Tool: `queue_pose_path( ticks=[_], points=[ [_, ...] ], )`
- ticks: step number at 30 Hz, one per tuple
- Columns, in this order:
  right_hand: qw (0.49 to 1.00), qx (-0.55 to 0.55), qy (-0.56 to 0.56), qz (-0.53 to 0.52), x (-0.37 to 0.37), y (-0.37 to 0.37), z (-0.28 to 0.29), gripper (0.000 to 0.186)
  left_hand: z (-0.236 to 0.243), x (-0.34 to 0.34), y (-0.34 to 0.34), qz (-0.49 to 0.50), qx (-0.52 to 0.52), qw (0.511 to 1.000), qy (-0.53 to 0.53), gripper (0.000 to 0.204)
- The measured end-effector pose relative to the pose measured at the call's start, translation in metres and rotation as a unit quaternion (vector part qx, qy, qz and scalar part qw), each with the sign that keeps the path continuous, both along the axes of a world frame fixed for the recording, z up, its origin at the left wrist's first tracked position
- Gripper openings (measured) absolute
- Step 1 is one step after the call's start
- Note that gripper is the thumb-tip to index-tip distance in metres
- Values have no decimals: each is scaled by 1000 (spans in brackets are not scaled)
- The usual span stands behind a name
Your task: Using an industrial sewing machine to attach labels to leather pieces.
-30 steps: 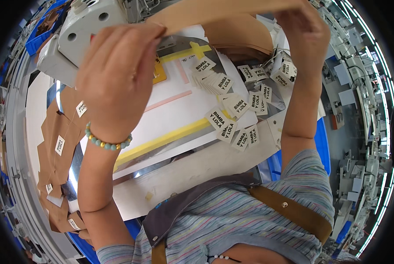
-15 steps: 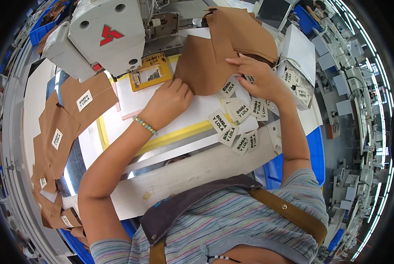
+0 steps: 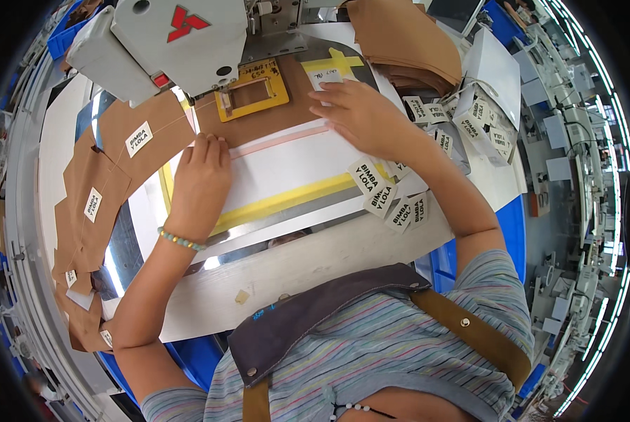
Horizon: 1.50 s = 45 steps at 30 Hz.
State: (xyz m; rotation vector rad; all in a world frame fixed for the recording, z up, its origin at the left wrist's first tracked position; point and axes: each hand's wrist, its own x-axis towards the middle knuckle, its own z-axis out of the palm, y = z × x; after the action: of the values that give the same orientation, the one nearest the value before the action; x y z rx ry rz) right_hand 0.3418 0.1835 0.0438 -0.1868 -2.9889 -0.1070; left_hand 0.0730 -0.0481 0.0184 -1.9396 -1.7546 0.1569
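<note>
The table (image 3: 329, 261) bears a white sheet (image 3: 280, 172) between left fingers (image 3: 208, 150) and right fingers (image 3: 334, 98). Labels (image 3: 401, 214) lie rightward of both.

the brown piece (image 3: 297, 105) looks smooth and matt, like leather or thick cloth — i can't tell which. the yellow frame (image 3: 258, 111) on it looks like hard, smooth plastic or painted metal. the big machine (image 3: 167, 53) has smooth white paint. the white sheet (image 3: 294, 158) looks like flat paper, with dull yellow tape (image 3: 294, 201) on it. the metal plate (image 3: 123, 240) is glossy — it shines like a mirror. the blue bin (image 3: 513, 235) is smooth plastic. the dark apron (image 3: 329, 306) is matt cloth with shiny metal snaps (image 3: 465, 322).
</note>
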Motion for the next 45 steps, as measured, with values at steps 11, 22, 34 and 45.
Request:
queue_pose_path(
  ticks=[11,22,34,45],
  points=[
    [986,-164,25,-4,7,-31,1,61,-1,16,-37,-13,41,965,-260,62],
    [985,-167,-9,32,8,-25,-6,61,-5,13,-42,39,46,965,-254,56],
    [989,-138,27,39,13,-24,-12,54,1,16,-41,58,21,966,-251,59],
    [987,-144,55,49,15,-23,-15,42,-1,13,-42,48,32,967,-250,56]
  ],
)
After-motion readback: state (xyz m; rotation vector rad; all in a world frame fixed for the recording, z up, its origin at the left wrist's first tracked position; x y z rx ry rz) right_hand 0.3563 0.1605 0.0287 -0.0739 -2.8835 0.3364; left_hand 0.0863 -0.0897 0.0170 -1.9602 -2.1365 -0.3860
